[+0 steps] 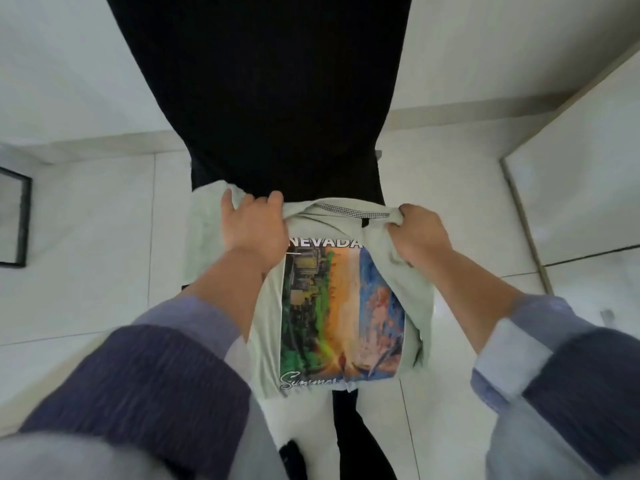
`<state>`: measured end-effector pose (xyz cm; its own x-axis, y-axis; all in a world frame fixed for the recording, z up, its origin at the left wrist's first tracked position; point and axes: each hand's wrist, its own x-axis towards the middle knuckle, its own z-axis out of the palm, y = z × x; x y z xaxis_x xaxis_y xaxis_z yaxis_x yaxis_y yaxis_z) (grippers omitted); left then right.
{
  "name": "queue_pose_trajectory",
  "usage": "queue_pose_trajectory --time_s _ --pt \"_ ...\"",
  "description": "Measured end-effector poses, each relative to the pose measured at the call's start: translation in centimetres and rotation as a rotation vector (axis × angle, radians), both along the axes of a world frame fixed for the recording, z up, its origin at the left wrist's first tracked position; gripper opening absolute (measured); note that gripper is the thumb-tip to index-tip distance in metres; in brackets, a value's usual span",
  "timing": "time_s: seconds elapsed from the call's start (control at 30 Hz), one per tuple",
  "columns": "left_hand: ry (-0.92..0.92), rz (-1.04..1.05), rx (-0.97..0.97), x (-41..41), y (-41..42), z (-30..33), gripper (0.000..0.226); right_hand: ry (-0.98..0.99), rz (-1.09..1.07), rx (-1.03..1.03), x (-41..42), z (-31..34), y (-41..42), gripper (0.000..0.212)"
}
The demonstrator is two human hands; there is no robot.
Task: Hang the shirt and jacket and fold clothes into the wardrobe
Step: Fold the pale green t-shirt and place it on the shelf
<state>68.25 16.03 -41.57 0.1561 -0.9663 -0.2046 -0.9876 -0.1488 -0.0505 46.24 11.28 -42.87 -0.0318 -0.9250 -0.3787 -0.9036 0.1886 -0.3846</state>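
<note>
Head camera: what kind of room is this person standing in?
Probably a bedroom or dressing area at home. The floor is pale tile, a tall white panel on the right looks like a wardrobe door, and both hands hold a printed T-shirt against black cloth.

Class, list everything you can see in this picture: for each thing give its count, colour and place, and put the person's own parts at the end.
T-shirt: one, pale green with a colourful print reading NEVADA and Summer, centre, held up by its shoulders.
Black garment: one, black, hanging in the upper centre, behind the T-shirt.
Floor tiles: many, white, across the lower background.
Framed panel: one, black frame, left edge.
Wardrobe door: one, white, right side.
Left hand: one, grips the T-shirt's left shoulder.
Right hand: one, grips the T-shirt's right shoulder.
Sleeves: two, dark blue with lighter cuffs, bottom corners.
</note>
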Motion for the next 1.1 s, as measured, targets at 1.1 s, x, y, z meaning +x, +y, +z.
queue_pose_trajectory --time_s 1.1 --pt "0.305 0.104 -0.84 -1.5 21.4 46.5 0.036 -0.375 0.081 -0.503 -10.0 49.1 20.6 0.035"
